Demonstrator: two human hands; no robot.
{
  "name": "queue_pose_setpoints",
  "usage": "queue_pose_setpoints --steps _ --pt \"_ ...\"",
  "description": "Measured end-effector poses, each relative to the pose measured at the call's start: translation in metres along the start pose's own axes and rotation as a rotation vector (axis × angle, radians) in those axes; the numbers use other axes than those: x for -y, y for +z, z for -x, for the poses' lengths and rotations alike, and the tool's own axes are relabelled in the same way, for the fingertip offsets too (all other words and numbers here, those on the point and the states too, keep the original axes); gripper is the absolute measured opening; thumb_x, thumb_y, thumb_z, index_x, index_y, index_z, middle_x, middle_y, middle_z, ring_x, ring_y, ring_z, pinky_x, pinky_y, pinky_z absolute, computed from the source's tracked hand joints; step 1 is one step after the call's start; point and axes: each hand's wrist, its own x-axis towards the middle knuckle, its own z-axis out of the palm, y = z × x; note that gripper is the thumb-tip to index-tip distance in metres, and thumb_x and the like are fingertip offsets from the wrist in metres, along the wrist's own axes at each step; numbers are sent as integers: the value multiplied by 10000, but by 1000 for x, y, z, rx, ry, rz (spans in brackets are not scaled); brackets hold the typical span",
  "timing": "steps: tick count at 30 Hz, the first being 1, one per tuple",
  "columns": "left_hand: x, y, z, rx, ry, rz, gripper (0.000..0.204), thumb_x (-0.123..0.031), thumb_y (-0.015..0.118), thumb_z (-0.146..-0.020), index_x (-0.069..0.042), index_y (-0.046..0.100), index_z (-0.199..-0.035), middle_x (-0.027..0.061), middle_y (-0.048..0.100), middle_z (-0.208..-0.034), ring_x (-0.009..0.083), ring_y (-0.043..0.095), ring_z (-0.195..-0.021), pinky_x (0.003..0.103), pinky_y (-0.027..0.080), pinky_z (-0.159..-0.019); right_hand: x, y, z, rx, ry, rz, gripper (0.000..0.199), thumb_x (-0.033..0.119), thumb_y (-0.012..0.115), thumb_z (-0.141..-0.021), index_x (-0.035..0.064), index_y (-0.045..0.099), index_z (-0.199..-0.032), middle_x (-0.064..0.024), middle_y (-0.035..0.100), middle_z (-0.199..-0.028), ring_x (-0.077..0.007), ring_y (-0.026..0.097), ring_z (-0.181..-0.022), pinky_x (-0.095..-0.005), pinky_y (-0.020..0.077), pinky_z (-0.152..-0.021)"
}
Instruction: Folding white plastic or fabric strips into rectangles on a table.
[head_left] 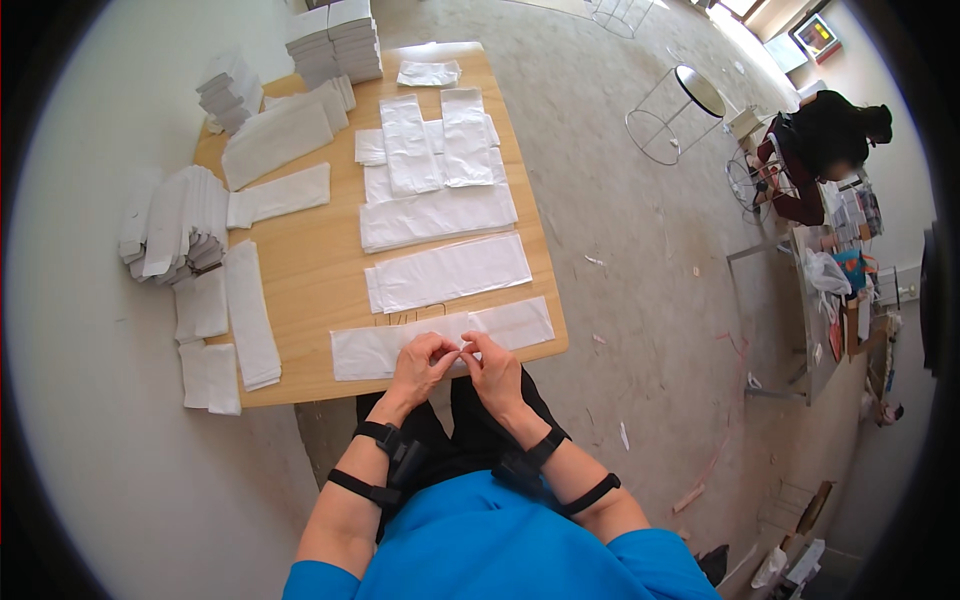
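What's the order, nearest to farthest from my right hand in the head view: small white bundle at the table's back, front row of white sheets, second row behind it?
1. Front row: right at your right hand, along the table's near edge.
2. Second row: just beyond the front row.
3. Small white bundle: by the far edge.

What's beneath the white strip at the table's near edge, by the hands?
Around the white strip, the wooden tabletop shows; what lies directly beneath is covered. The left hand and right hand also hide part of its near edge.
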Motion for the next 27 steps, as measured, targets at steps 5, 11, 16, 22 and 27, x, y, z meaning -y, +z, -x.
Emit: queue_pose_setpoints --steps 5,11,16,22,27 --pt "10 4 1 -46 -13 28 111 -129 685 -844 -25 677 -884 108 624 -811 228 603 -733 322 490 -661 7 0 0 56 63 -13 265 42 642 -828 58 599 -1089 -135 670 -856 -336 660 -760 -404 512 -649" --pt "16 6 1 -51 -55 136 114 -121 695 -841 -17 681 -885 106 626 -809 202 604 -718 312 487 -641 7 -3 7 22 75 -25 301 35 644 -808 36 587 -1104 -129 641 -863 -334 643 -738 -402 514 -653" --pt "14 5 0 -35 -32 96 115 -119 700 -839 -14 683 -881 104 626 -802 197 598 -696 308 483 -625 4 7 5 -67 -38 33 319 10 650 -797 31 588 -1109 -77 639 -797 -202 586 -553 -323 475 -540" --pt "13 4 -1 -40 -52 68 127 -133 706 -837 -13 694 -881 105 621 -791 203 596 -695 307 475 -620 2 5 7 -88 108 -4 313 1 648 -791 34 590 -1097 -70 639 -808 -202 590 -559 -326 476 -540" --pt "12 2 0 -23 -70 116 123 -135 711 -832 -16 706 -862 99 621 -783 193 587 -711 303 464 -625 2 5 11 -89 -26 21 332 0 645 -795 39 577 -1117 -68 638 -825 -207 593 -568 -333 482 -553"
